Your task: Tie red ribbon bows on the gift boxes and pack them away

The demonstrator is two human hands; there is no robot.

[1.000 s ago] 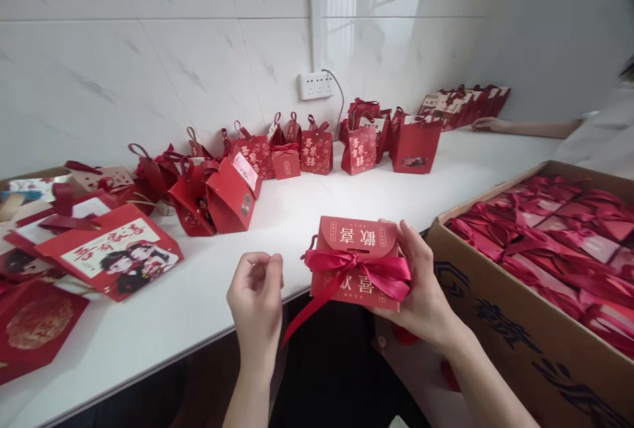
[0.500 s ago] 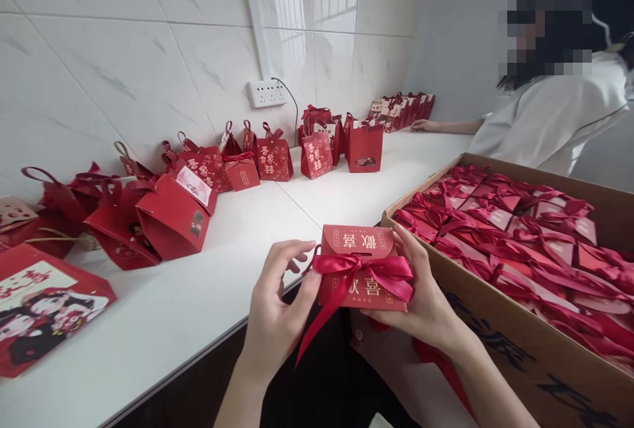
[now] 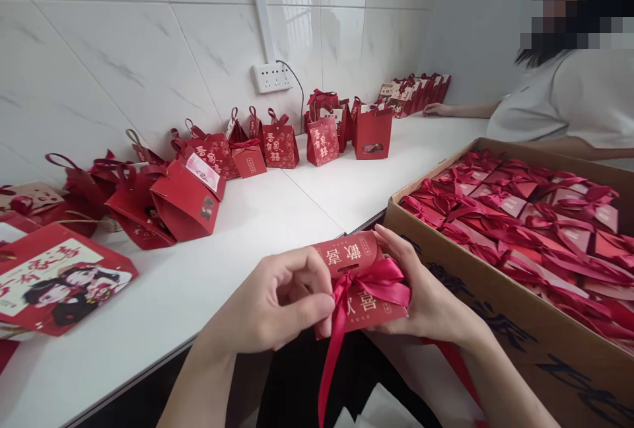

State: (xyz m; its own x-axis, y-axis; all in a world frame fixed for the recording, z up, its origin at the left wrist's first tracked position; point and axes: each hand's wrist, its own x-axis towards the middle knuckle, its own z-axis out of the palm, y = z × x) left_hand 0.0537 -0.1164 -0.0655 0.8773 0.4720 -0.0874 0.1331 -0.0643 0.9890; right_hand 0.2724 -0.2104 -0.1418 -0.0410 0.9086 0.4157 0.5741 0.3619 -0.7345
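A small red gift box with gold lettering, upside down to me, is held in front of my body near the counter's edge. My right hand wraps around its right side, thumb along the top edge and fingers underneath. A glossy crimson ribbon is tied in a bow across the box face, one long tail hanging below it. With thumb and forefinger, my left hand pinches the bow's left side, covering the box's left part.
To the right, a cardboard carton holds many ribboned red boxes. Red gift bags line the white counter along the tiled wall, below a power strip. At the far right, a person rests a hand on the counter.
My left hand has closed in a pinch on the bow's left side; its fingers were more spread before. The box has tilted slightly, and the ribbon tail hangs straighter. My view has shifted a little.
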